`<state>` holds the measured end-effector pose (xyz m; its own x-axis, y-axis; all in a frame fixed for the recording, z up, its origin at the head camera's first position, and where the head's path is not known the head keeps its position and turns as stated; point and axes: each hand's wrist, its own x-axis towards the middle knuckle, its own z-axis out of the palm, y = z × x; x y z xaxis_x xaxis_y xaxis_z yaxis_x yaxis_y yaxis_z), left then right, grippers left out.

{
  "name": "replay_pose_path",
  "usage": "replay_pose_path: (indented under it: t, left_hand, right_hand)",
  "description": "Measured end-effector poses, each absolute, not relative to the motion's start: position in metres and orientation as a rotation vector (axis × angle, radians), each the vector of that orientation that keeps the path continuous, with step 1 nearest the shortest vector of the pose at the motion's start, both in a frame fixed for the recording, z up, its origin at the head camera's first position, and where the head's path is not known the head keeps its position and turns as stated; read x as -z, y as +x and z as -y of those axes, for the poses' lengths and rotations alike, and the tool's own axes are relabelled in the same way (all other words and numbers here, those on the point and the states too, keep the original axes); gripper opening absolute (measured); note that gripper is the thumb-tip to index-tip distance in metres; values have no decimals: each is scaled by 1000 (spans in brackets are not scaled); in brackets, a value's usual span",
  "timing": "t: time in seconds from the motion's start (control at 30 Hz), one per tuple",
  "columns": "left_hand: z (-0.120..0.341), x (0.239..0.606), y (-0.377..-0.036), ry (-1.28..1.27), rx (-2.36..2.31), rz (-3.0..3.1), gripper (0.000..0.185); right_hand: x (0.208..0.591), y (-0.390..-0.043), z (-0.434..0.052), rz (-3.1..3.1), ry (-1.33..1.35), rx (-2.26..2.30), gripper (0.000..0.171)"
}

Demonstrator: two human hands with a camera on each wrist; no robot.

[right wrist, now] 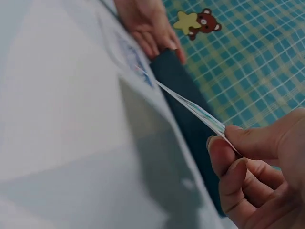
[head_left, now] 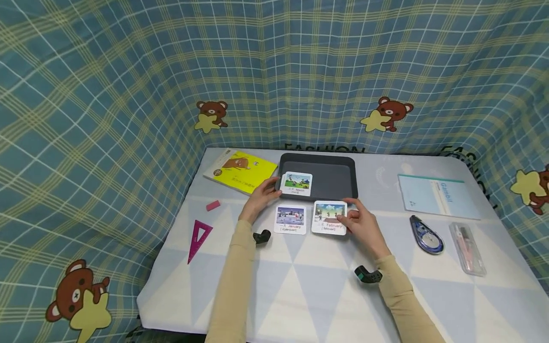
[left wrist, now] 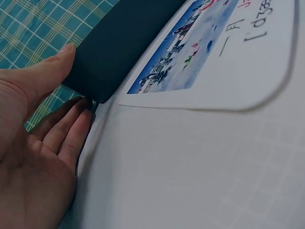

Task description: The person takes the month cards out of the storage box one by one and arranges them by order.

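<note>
My left hand (head_left: 259, 196) is at the near left corner of a dark grey tray (head_left: 336, 178), its thumb and fingers holding the tray's edge. A March picture card (head_left: 298, 185) lies in that corner, with another card's edge peeking out behind it. In my right hand (head_left: 362, 223) I pinch a February picture card (head_left: 329, 212) between thumb and fingers, tilted above the table in the right wrist view. A January picture card (head_left: 290, 220) lies flat in front of the tray, left of the February card.
On the left are a yellow book (head_left: 246, 171), a pink eraser (head_left: 212, 205) and a magenta set square (head_left: 199, 240). To the right lie a pale blue booklet (head_left: 439, 196), a blue correction tape (head_left: 426, 236) and a clear case (head_left: 467, 250). Checked cloth (head_left: 317, 85) hangs around the table.
</note>
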<state>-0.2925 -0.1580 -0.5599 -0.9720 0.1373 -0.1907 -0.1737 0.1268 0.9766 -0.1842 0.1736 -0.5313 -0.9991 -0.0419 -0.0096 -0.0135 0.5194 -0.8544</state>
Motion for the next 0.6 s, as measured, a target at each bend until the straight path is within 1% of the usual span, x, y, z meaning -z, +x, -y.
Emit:
replay_pose_path:
  t: [0.17, 0.3, 0.43, 0.6]
  left_hand:
    - [158, 560, -290, -36, -1945, -2152, 60]
    - [158, 563, -289, -34, -1949, -2149, 60]
    - [158, 562, -289, -19, -1968, -2146, 60]
    - [158, 558, -290, -1, -1965, -2162, 59]
  right_hand:
    - [548, -177, -178, -2732, -59, 1437, 54]
    - [556, -177, -178, -2831, -123, 1324, 55]
    - [560, -179, -176, -2946, -200, 1229, 59]
    - [558, -181, -173, -3036, -247, 1164, 60]
